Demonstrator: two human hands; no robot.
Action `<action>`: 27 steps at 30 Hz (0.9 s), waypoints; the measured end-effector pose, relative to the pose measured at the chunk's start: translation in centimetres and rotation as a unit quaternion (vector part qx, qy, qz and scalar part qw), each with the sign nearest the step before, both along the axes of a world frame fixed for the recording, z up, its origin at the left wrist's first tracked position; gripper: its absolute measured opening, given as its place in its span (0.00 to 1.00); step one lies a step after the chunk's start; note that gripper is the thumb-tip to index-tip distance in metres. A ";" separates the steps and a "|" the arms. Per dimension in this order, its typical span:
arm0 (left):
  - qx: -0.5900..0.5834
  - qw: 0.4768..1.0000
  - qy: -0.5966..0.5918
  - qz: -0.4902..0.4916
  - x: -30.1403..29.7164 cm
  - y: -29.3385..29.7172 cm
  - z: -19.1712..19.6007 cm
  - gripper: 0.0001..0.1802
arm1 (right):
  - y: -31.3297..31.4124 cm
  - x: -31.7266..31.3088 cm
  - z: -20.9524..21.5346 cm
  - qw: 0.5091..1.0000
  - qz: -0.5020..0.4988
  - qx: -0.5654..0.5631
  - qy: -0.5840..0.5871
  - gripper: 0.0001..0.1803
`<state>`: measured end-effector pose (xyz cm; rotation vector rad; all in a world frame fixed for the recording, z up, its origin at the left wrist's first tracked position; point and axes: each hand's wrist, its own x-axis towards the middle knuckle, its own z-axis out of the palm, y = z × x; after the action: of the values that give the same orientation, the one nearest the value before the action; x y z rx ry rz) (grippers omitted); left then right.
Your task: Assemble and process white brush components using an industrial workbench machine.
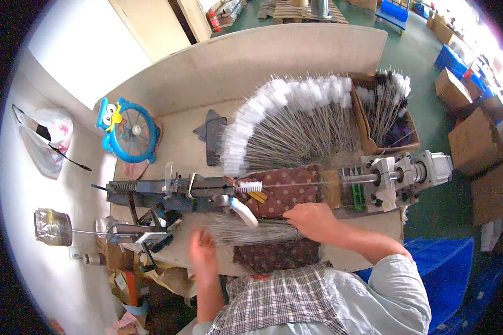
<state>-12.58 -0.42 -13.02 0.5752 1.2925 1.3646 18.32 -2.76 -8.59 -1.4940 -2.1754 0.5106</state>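
Observation:
My right hand (314, 221) has its fingers curled together at the right end of a bundle of thin metal wires (251, 230); what they pinch is hidden. Near the bundle's left end, my left hand (203, 248) is raised and smeared by motion, so its fingers do not show clearly. Above the wires, a brush with white bristles (250, 186) lies level in a bench machine (151, 190), its wire stem running right toward a metal spindle (369, 178). A lever with a white grip (243, 213) slants down beside the brush. Brown dotted cloth (290, 192) lies under the stem.
Many finished white-tipped wire brushes (296, 123) fan out behind the machine. A cardboard box (388, 148) holds more brushes at the back right. A blue toy-shaped fan (133, 131) stands back left. Blue bins (439, 273) and cartons (475, 139) sit right of the table.

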 end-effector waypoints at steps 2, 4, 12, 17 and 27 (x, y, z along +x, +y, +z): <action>-0.042 0.981 -0.110 0.155 -5.3 -0.4 -0.9 0.13 | -0.3 -0.5 -2.1 0.999 0.004 -0.023 -0.040 0.07; -0.026 0.966 -0.144 0.211 -12.9 -1.1 -2.9 0.16 | -0.3 -0.6 -2.3 0.996 0.011 -0.045 -0.082 0.07; -0.029 0.927 -0.019 0.373 -25.5 -0.7 -3.9 0.24 | 0.1 1.0 0.2 0.992 0.020 -0.031 -0.119 0.08; -0.034 0.955 0.005 0.295 -16.4 -1.2 -3.9 0.20 | -1.3 1.3 -1.1 0.975 -0.013 -0.141 -0.170 0.08; 0.007 0.988 -0.094 -0.121 6.8 -0.2 2.2 0.18 | -1.6 3.7 0.1 0.984 -0.016 -0.102 -0.147 0.09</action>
<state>-5.77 -0.65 -10.78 0.5786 1.0263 1.1967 21.97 -4.40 -8.54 -1.8108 -2.3751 0.5441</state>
